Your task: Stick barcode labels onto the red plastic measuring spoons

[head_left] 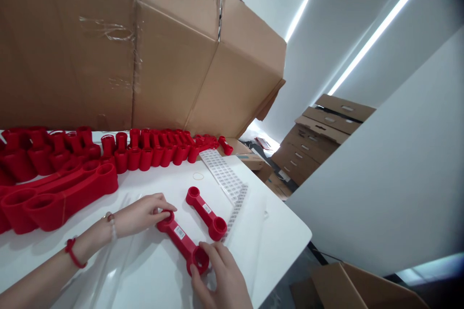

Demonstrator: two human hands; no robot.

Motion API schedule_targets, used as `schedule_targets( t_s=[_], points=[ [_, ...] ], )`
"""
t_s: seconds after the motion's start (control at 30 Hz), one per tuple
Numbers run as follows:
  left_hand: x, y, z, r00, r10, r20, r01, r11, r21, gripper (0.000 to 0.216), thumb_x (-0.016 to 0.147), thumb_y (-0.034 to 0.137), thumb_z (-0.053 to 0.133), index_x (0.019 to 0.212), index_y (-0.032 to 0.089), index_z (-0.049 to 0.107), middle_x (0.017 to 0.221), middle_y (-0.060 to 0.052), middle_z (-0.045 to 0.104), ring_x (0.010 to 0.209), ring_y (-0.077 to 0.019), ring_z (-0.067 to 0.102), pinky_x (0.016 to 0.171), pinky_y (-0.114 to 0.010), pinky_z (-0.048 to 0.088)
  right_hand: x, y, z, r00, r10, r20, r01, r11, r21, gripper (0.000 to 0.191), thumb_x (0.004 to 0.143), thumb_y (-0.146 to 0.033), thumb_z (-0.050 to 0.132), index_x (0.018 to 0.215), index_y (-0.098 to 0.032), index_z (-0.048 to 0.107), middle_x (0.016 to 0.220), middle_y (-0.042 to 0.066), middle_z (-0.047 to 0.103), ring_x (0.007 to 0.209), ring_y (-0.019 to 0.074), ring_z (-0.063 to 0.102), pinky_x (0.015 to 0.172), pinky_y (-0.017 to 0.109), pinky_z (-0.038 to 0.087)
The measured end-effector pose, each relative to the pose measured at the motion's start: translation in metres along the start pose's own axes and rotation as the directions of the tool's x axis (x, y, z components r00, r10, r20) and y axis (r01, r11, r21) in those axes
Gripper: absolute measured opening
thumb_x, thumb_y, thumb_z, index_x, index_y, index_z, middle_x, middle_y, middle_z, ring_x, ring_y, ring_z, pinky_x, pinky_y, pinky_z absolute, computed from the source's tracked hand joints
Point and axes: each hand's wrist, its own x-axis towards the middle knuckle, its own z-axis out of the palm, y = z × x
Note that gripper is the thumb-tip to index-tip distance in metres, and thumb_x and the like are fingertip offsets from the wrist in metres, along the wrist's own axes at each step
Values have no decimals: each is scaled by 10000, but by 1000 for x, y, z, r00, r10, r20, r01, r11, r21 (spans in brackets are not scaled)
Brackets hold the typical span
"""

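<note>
A red plastic part with a round socket at each end lies on the white table, a barcode label on its middle bar. My left hand closes its fingers on the smaller end. At the larger end my right hand grips the rim between thumb and fingers. Just beyond it lies a second red part of the same shape, also labelled, touched by neither hand. A sheet of printed labels stretches along the table behind it, its near end curling under clear backing.
Many like red parts stand in a row at the back, with larger bundled ones at left. A big cardboard box rises behind. A rubber band lies on the table. An open carton sits below, right.
</note>
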Motion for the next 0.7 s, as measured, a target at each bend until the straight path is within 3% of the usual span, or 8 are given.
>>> schedule_targets(
  t_s=[0.13,0.2,0.27,0.4,0.47,0.57,0.6,0.7],
  points=[
    [-5,7,-1,999,33,-1,-33,999,36,420,985,512,403,1131,299,734,1060,-32,601,839,-195,614,789,-296,464,-1,1,5,999,11,38,-9,999,-45,311,845,-150,609,1151,-204,603,977,82,669,876,201,703,773,282,605],
    [-9,13,-3,999,32,-18,-30,998,58,457,1005,535,349,1232,313,678,1130,-36,593,885,-204,622,836,-316,477,-2,5,10,999,9,44,-6,998,-68,382,813,-157,643,1191,-186,596,1048,116,677,956,242,703,828,326,610],
    [-13,17,-3,999,36,-36,-33,996,78,483,1012,550,321,1363,333,572,1252,-47,569,1057,-239,607,944,-354,473,-6,12,16,998,9,55,-5,997,-79,481,784,-193,693,1251,-160,579,1112,145,678,1022,280,695,878,365,606],
    [-17,22,8,996,90,-12,-87,987,133,509,968,574,460,1440,385,475,1544,-28,411,1423,-302,366,1171,-463,337,-9,18,14,999,10,36,-7,997,-83,678,726,-355,803,1307,-106,556,1169,186,678,1069,327,682,910,387,597],
    [-16,26,14,994,93,65,-104,974,201,583,914,587,571,1459,429,434,1624,9,314,1511,-328,201,1230,-551,207,0,15,-3,1000,3,24,-1,999,-55,645,753,-422,783,1287,-128,570,1179,175,680,1069,309,680,897,361,593],
    [-11,43,15,977,66,205,-128,943,306,696,845,528,698,1472,426,414,1653,8,243,1535,-348,84,1233,-626,90,40,17,-41,992,107,65,-106,994,-20,322,951,-419,548,1175,-199,619,1110,103,692,1006,213,679,865,301,567],
    [-9,51,14,968,55,245,-138,933,334,701,816,476,743,1451,393,458,1640,-18,281,1528,-357,131,1231,-632,81,61,23,-54,979,202,33,-200,978,-59,328,976,-438,501,1152,-191,626,1105,97,689,1019,207,669,893,308,550],
    [1,73,10,945,53,323,-191,891,412,582,718,305,824,1267,271,635,1460,-98,549,1397,-349,425,1222,-644,5,140,63,-77,946,320,52,-297,919,-260,335,991,-388,487,1154,-135,634,1159,123,672,1122,233,622,996,361,491]
  ],
)
